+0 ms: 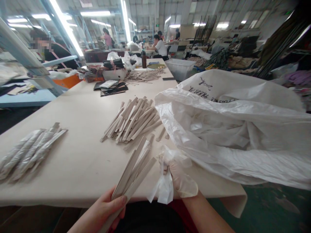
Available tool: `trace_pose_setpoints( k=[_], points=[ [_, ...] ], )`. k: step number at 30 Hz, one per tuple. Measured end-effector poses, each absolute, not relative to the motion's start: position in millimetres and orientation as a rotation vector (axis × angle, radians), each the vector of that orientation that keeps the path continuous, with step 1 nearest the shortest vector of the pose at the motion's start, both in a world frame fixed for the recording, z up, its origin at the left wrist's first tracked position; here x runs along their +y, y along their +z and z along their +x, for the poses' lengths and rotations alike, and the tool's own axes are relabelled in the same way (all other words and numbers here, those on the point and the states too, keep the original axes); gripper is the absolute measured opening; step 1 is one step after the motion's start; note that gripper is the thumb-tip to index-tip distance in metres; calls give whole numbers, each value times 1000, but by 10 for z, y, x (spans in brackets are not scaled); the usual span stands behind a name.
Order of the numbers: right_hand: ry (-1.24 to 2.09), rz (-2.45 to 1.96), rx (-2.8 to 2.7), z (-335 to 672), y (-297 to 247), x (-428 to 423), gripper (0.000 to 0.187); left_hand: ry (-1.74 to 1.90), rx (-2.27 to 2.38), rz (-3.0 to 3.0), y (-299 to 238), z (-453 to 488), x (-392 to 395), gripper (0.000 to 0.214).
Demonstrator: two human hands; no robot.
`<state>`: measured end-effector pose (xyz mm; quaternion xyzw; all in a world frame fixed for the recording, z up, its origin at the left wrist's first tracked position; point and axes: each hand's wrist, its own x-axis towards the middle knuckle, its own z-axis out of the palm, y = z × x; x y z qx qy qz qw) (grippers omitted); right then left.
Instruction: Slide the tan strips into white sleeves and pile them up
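Close to the front edge of the table, my left hand (pixel 114 204) is closed round a bundle of flat beige strips (pixel 133 165), which fan out at the far end. My right hand (pixel 178 176), in a thin whitish glove, grips a crumpled translucent plastic bag (pixel 165 189) that hangs down below the fingers. Just beyond both hands lies a loose pile of similar strips (pixel 136 121). Over to the left are several bundles of strips wrapped in clear plastic (pixel 31 152). What the strips are for cannot be made out.
A large white sack (pixel 209 129) with handwriting covers the table's right side. Dark flat pieces (pixel 113 88), a dark bottle (pixel 144 60) and more thin strips (pixel 143 77) lie farther back on the table (pixel 80 113). A translucent bin (pixel 179 68) stands beyond; people work behind.
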<state>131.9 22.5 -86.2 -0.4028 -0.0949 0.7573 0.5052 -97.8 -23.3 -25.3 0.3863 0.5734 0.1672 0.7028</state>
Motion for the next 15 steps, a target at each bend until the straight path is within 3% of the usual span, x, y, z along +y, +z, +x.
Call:
trace_pose_setpoints(
  k=[4,8,15],
  points=[
    [1938,-871,-139,1388,-815,280,38,387,1327,868,-198,-1026,-247,41],
    [1938,-804,-159,1422,-824,264,35,341,1216,861,-137,-977,-284,39],
    [1647,-988,-270,1379,-877,138,32,295,1110,768,-168,-878,-277,31]
  ],
)
